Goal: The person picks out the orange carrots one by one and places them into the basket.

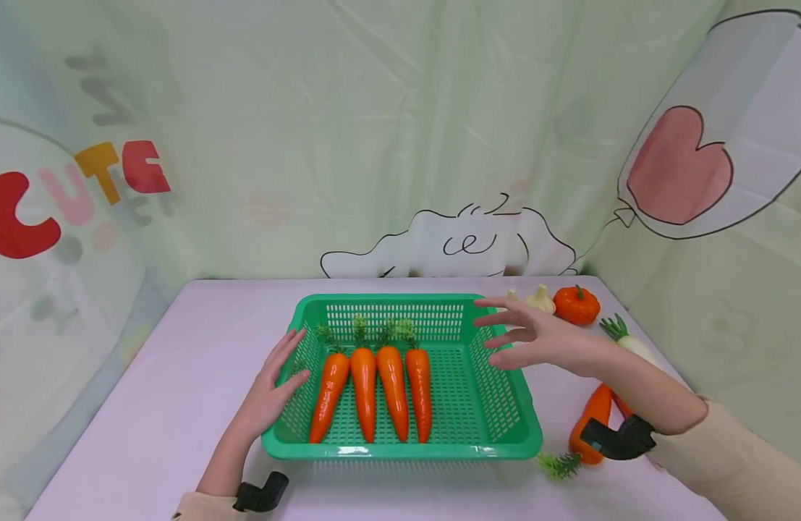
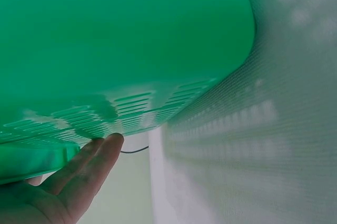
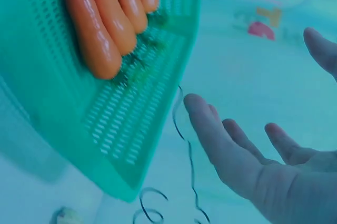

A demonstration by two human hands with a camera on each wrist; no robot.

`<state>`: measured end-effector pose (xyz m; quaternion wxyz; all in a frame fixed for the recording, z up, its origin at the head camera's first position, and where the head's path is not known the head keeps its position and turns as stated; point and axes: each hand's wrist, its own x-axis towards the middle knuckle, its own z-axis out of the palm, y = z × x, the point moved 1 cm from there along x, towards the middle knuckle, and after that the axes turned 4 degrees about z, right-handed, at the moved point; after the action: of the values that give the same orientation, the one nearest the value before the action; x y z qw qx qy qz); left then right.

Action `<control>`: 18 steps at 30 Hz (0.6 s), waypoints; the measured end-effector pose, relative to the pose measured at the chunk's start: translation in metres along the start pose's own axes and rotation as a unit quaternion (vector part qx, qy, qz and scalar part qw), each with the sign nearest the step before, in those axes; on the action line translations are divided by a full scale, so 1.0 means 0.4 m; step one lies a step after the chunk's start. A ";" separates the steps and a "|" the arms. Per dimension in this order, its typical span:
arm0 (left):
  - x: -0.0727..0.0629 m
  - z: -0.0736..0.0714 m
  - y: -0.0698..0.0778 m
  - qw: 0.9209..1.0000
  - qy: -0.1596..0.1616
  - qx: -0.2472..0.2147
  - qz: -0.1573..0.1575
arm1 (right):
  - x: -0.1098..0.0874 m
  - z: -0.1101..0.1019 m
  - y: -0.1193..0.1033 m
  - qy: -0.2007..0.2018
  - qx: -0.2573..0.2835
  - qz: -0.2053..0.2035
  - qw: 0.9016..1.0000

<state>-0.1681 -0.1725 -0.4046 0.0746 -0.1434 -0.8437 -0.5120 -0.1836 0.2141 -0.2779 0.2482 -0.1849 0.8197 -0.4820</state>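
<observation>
A green plastic basket (image 1: 400, 450) with perforated walls sits on the table, and several orange carrots (image 1: 363, 394) with leafy tops lie side by side in its left half. My left hand (image 1: 265, 396) is at the basket's left side, thumb apart from the fingers. In the left wrist view its fingertips (image 2: 113, 141) are at the slotted outer wall; whether they press on it I cannot tell. My right hand (image 1: 537, 336) hovers over the basket's right rim, its fingers spread and nothing held. The right wrist view shows that hand (image 3: 274, 176) apart from the basket.
Right of the basket lie another carrot (image 1: 592, 423), a white radish (image 1: 637, 347) with green leaves, a small orange pumpkin (image 1: 577, 305) and garlic bulbs (image 1: 541, 299), partly behind my right hand. A printed curtain (image 1: 276, 145) hangs behind the pale table (image 1: 198, 340).
</observation>
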 end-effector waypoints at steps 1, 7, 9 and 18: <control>0.000 -0.001 0.000 1.000 0.001 0.000 0.000 | -0.010 -0.006 0.002 0.005 -0.008 -0.007 1.000; 0.002 0.000 -0.006 1.000 0.001 -0.001 0.002 | -0.074 -0.037 0.034 0.046 -0.030 -0.045 0.997; 0.001 0.001 -0.007 1.000 0.001 -0.002 0.001 | -0.097 -0.048 0.053 0.062 -0.030 -0.044 0.997; -0.001 0.000 -0.007 1.000 0.006 -0.004 0.000 | -0.183 -0.105 0.156 0.068 -0.046 -0.081 0.993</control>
<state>-0.1687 -0.1735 -0.4069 0.0786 -0.1406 -0.8413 -0.5160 -0.1531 0.3123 -0.2989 0.1430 -0.2288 0.8384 -0.4736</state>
